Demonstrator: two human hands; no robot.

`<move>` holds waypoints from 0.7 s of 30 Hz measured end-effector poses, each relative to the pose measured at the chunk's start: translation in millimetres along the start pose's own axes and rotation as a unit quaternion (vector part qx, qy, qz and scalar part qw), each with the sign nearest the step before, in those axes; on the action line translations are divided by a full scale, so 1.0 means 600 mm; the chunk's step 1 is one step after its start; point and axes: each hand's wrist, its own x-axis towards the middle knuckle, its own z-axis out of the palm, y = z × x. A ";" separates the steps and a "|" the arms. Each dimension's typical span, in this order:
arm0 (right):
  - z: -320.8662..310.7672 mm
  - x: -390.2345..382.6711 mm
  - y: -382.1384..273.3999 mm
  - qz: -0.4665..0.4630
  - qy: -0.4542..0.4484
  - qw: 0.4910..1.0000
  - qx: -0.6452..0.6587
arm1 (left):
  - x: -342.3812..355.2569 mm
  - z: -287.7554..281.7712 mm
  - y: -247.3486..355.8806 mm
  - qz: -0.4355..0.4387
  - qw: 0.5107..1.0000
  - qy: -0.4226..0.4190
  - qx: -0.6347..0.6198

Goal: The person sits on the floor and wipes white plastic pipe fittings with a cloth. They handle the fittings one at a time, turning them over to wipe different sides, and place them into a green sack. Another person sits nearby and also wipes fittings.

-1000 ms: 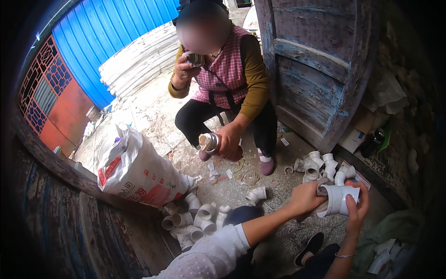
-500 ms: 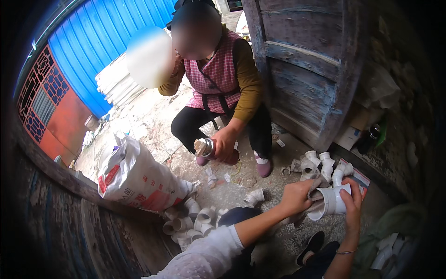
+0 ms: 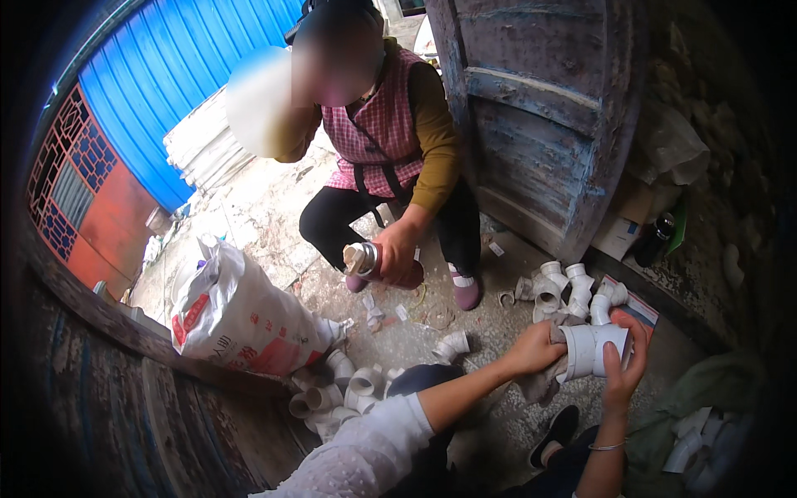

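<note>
A short white plastic pipe fitting [image 3: 588, 350] is in my right hand [image 3: 624, 373], with the fingers and thumb wrapped about its right end. My left hand [image 3: 533, 350] is closed on a grey rag [image 3: 541, 387], which touches the fitting's left rim and hangs below it. The inside of that left opening is hidden from view. Just beyond my hands, several similar white elbows and fittings [image 3: 579, 290] stand together on the floor. One loose fitting [image 3: 452, 346] lies to the left of my left forearm.
Opposite me sits a person in a pink checked vest [image 3: 378, 124], holding a dark red thermos flask [image 3: 398, 267]. A white printed sack [image 3: 249, 319] stands at left, with a heap of fittings [image 3: 332, 397] beside it. A worn wooden door [image 3: 531, 124] and green cloth [image 3: 706, 402] are at right.
The fitting has turned in my right hand, so its left opening no longer faces me. My left hand and the rag have shifted slightly left, to the rim.
</note>
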 end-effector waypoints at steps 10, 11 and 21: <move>0.031 -0.010 -0.017 -0.199 0.051 0.968 -0.144 | -0.029 -0.010 0.075 -0.331 0.672 -0.253 -0.613; 0.034 -0.006 -0.018 -0.199 0.056 0.968 -0.140 | -0.030 -0.009 0.075 -0.316 0.659 -0.254 -0.634; 0.010 0.024 0.025 0.087 0.024 0.993 0.074 | -0.002 -0.043 0.034 0.027 0.993 0.063 0.099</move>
